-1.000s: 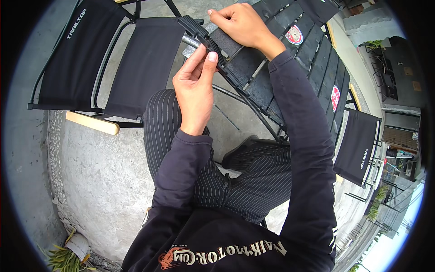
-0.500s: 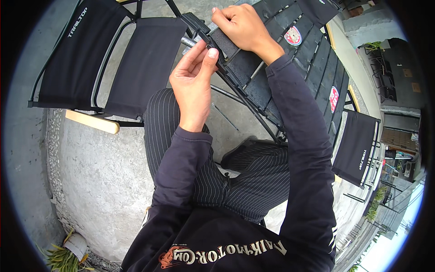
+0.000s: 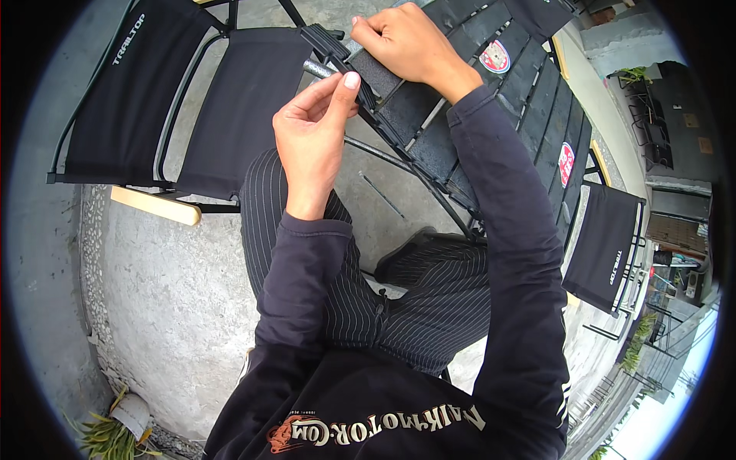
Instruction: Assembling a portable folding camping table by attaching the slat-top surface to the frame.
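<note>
At upper middle of the frame, the left hand [image 3: 310, 138] is pinched narrow by black strips [image 3: 326, 44] at the surface [image 3: 529, 111]'s edge; the right hand [image 3: 408, 44] curls above it. Whether either grips anything, I cannot tell. Seemingly adjusting the strips; next calls for steady fingertips

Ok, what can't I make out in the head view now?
Head view:
Anything pinched by the left hand: too small to tell.
Whatever lies beneath the right hand: covered by the hand itself.
Black fabric chair, top right: cut off by the top edge.
</note>
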Tool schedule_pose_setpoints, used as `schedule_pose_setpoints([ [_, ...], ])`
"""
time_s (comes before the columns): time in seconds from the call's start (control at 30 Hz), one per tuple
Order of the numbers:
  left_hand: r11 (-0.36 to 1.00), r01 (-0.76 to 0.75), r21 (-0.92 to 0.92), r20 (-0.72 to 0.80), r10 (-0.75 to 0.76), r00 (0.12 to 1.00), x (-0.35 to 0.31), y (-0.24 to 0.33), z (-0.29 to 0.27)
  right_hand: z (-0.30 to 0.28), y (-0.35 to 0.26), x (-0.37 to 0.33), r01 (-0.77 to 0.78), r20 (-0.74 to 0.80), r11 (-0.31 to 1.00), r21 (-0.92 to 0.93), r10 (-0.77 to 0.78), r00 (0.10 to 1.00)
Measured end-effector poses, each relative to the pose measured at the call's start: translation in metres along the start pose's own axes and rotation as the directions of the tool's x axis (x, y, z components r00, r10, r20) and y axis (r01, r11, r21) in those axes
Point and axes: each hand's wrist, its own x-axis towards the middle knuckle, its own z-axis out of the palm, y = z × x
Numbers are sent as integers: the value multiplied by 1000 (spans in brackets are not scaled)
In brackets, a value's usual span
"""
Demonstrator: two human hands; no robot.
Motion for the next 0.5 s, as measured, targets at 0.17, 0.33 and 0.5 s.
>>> schedule_pose_setpoints([
  [0.17,999,-40,25,3,40,999,1,4,4,-3,4,0,-16,98,999,-46,21,995],
  [0.33,999,21,-37,-94,-25,995,1,8,12,0,8,2,131,99,959,-253,-109,989],
  [0.5,992,39,-119,-63,-47,997,2,4,13,-7,2,0,194,169,922,-336,-144,975],
])
